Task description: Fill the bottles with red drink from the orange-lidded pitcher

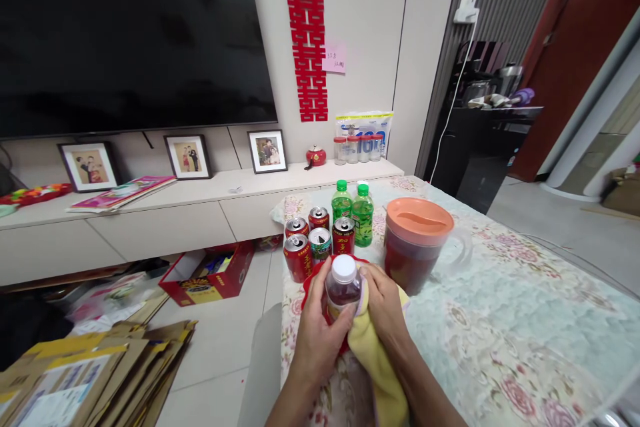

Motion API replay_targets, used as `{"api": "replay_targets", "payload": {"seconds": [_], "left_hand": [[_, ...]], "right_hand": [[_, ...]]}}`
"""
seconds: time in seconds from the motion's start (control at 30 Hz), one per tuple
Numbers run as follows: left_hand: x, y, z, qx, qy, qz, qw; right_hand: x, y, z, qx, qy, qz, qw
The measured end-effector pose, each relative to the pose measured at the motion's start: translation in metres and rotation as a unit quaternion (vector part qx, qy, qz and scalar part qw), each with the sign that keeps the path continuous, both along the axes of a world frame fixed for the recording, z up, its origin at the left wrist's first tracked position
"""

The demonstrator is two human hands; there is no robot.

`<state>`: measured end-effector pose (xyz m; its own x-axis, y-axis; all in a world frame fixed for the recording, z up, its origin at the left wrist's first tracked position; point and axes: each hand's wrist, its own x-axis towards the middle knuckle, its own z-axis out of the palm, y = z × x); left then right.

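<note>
My left hand (320, 337) is wrapped round a small clear bottle (343, 290) with a white cap and dark liquid inside. Against the bottle's right side, my right hand (384, 297) grips a yellow cloth (373, 360), which hangs down toward me. Under the bottle, a red tray (311, 283) shows partly past my hands. Just beyond stand several drink cans, among them a red can (299, 259) and a green-and-white can (321, 243). Two green-capped bottles (363, 217) are behind them. To the right is a large pitcher (410, 260) of dark liquid with an orange lid (419, 219).
A floral tablecloth (480, 307) covers the table. Behind it, a long low cabinet (200, 213) bears framed photos, a red pot (315, 157) and red-lidded jars (353, 149). On the floor at left lie flattened cardboard (150, 360) and an open red box (210, 280).
</note>
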<state>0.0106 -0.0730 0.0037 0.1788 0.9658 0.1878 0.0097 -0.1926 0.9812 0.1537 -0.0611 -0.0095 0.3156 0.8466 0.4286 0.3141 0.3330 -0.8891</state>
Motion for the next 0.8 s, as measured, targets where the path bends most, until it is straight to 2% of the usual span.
{"api": "replay_targets", "payload": {"seconds": [0.1, 0.23, 0.37, 0.5, 0.63, 0.8], "left_hand": [[0.003, -0.002, -0.001, 0.038, 0.016, 0.046, 0.998], [0.009, -0.002, 0.001, 0.081, 0.053, 0.087, 0.992], [0.013, -0.003, 0.004, 0.099, 0.087, 0.092, 0.987], [0.008, -0.006, 0.005, 0.084, 0.1, 0.056, 0.99], [0.002, -0.009, 0.002, 0.058, 0.078, 0.006, 0.995], [0.003, -0.008, -0.004, 0.046, 0.01, 0.012, 0.999]], "right_hand": [[-0.005, -0.012, 0.01, 0.055, -0.015, -0.007, 0.998], [-0.009, -0.022, 0.016, 0.149, -0.103, -0.02, 0.983], [-0.01, -0.017, 0.012, 0.074, -0.066, -0.014, 0.995], [-0.006, -0.008, 0.008, 0.021, -0.001, 0.001, 1.0], [0.002, 0.0, 0.002, -0.023, 0.033, 0.015, 0.999], [0.007, 0.008, -0.007, -0.053, 0.045, 0.03, 0.997]]}}
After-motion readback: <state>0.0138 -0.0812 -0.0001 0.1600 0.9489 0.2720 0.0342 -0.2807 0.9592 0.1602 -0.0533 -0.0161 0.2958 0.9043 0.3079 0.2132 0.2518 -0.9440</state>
